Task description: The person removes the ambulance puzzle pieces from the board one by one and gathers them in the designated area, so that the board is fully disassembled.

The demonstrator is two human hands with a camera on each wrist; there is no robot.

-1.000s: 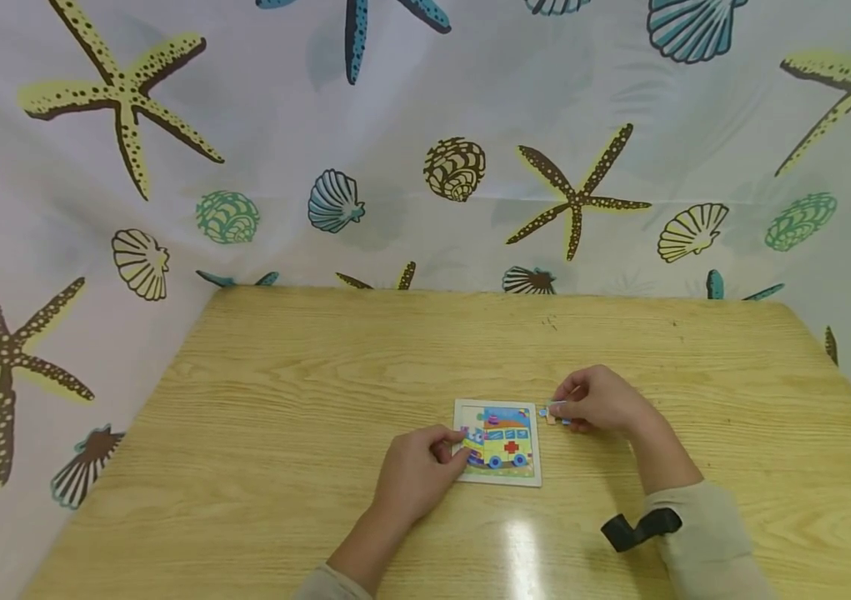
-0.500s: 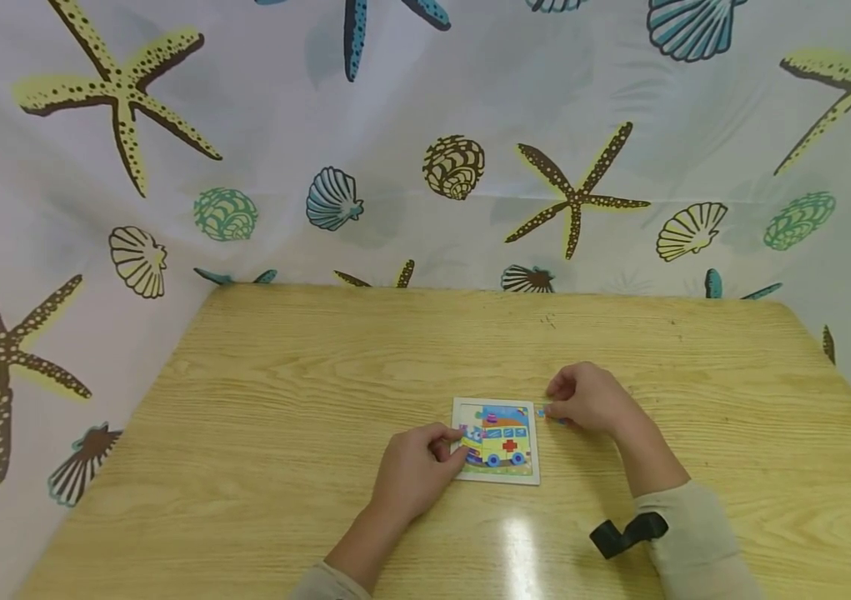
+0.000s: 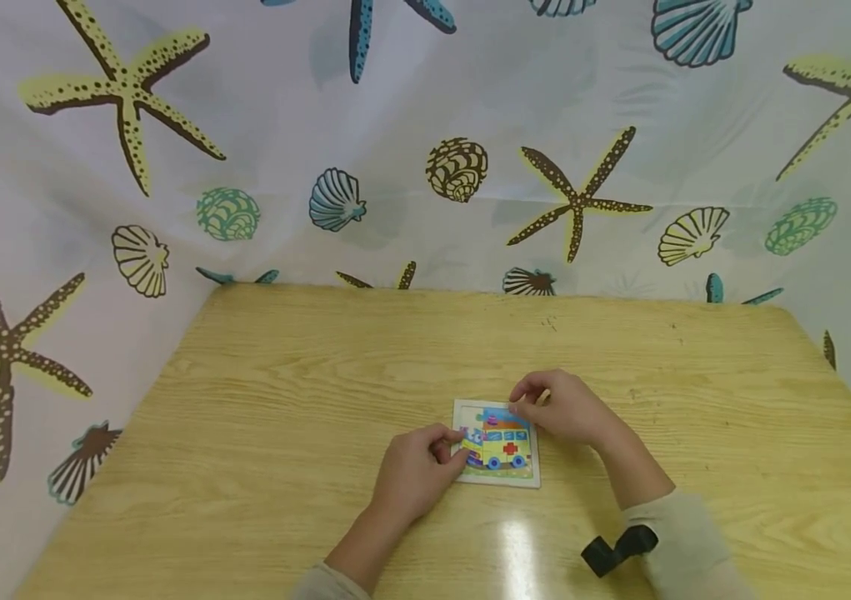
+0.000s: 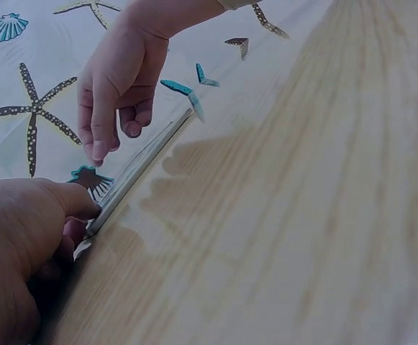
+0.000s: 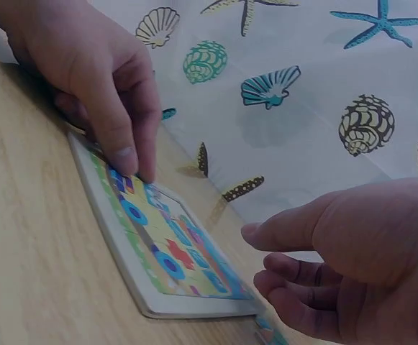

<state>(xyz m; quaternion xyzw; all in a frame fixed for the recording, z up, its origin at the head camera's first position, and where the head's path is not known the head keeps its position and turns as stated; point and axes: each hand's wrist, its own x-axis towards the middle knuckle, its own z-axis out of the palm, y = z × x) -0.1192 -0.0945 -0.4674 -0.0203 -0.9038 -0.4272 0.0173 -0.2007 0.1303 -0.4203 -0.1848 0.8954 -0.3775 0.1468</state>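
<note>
A small jigsaw puzzle [image 3: 509,437] in a white tray [image 5: 115,244] lies flat, showing a yellow ambulance with a red cross. Part of its upper left is pale and bare. My left hand [image 3: 416,471] grips its left side, thumb and index finger on the picture in the right wrist view. Over the upper right corner hovers my right hand [image 3: 563,408]. Its thumb and fingers stand apart, nothing visible between them in the right wrist view. Just past the tray edge, below those fingers, lies a blue loose puzzle piece [image 5: 270,329], partly hidden.
The wood-grain table [image 3: 305,375] extends around the puzzle on all sides. Behind and beside it hangs a white cloth [image 3: 395,100] printed with starfish and shells. A black strap [image 3: 618,550] sits on the right sleeve.
My right hand has moved left, from loose puzzle pieces beside the tray to above the puzzle's upper right corner. The left hand keeps its place.
</note>
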